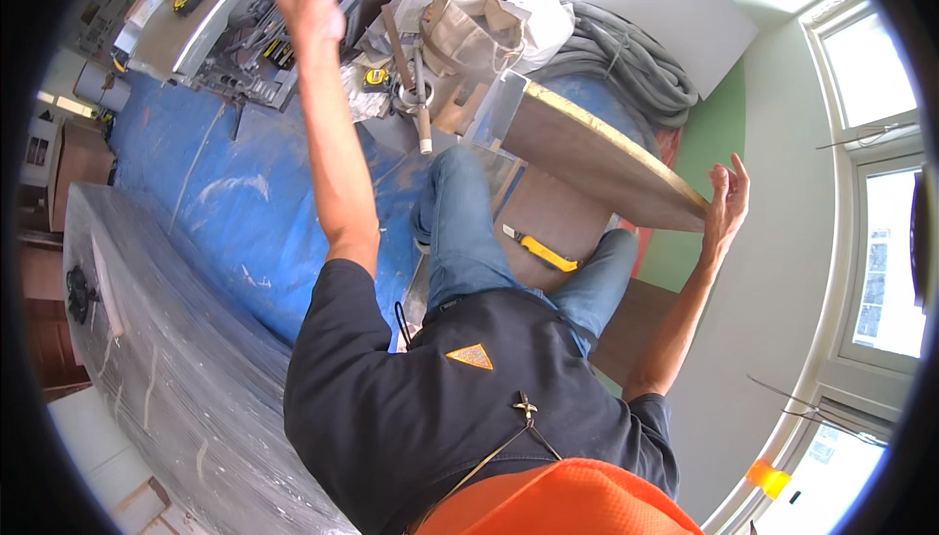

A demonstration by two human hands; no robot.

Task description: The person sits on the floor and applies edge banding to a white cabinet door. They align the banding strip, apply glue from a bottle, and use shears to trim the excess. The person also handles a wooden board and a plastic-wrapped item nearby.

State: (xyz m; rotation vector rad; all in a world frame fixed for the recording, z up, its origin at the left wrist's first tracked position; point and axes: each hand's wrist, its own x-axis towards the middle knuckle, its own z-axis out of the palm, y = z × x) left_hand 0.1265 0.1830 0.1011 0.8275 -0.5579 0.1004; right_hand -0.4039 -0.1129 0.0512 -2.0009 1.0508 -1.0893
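My left hand [313,2] is raised at the top, beside a metal-framed bench [181,36] with assorted tools, its fingers loosely apart with nothing visible in them. My right hand [726,198] holds the right end of a brown board [597,154] with a pale yellow edge, which stands tilted on edge; some fingers stick up past its corner. Between my legs, a yellow utility knife [540,249] lies on a brown panel [543,202]. A yellow tape measure [377,80] and a pale tube [424,124] sit near the board's left end.
A canvas bag [460,26] and coiled grey hose [636,75] are behind the board. A blue sheet [225,193] covers the floor on the left, beside a large plastic-wrapped object [156,339]. A wall with windows [885,251] runs along the right.
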